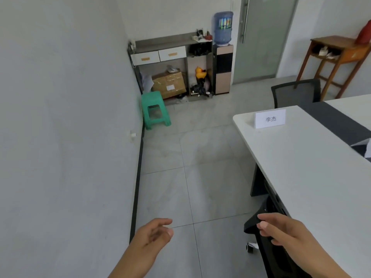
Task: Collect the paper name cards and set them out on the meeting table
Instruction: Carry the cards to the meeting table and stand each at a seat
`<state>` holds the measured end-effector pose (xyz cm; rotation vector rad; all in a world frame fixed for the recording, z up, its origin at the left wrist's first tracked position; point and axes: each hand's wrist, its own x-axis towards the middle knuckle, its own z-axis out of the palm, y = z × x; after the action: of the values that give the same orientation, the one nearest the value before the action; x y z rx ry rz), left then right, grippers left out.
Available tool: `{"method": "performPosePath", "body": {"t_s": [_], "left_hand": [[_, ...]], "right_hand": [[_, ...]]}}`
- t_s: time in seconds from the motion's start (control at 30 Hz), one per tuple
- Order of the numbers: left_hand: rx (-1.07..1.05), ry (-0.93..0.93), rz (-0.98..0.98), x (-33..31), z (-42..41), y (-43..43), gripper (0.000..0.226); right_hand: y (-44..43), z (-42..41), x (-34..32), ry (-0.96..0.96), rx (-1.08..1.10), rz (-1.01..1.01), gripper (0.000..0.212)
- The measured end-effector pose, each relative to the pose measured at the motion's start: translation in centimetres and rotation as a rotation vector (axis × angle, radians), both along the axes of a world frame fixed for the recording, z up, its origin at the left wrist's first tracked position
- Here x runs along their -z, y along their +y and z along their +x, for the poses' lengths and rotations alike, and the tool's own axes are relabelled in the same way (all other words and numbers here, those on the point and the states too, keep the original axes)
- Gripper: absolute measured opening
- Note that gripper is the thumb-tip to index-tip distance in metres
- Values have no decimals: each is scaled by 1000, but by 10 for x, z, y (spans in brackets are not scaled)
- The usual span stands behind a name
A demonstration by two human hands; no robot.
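On the white meeting table [313, 157], one name card [270, 118] stands upright, well apart from both empty hands, left hand [154, 234] and right hand [281, 229], fingers loosely curled above grey floor tiles [200, 153].

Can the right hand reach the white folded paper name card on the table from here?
Probably not yet: the empty right hand is low by the black chair, the white folded paper name card far up the white table.
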<state>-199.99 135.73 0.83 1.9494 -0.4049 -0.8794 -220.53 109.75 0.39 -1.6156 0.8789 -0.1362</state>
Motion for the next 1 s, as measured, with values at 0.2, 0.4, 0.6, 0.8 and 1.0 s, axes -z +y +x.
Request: {"method": "performPosePath", "body": {"t_s": [0.2,0.4,0.6,0.8,1.0], "left_hand": [[-76,115,12,10,73,-55,29],[-104,137,-1,34,205,-133,24],[8,90,-56,16,347,-235,16],[172,88,-54,8,432,-348,19],[309,111,-15,24,485,-463,15]], "right_hand": [[-67,96,-3,-2,-62,-25,17],[-132,200,7,36,30,-6,31],[-199,301,-4,64,208,-26,14],[-259,354,-7,59,378,2,25],[-335,384,7,57,527,43,85]]}}
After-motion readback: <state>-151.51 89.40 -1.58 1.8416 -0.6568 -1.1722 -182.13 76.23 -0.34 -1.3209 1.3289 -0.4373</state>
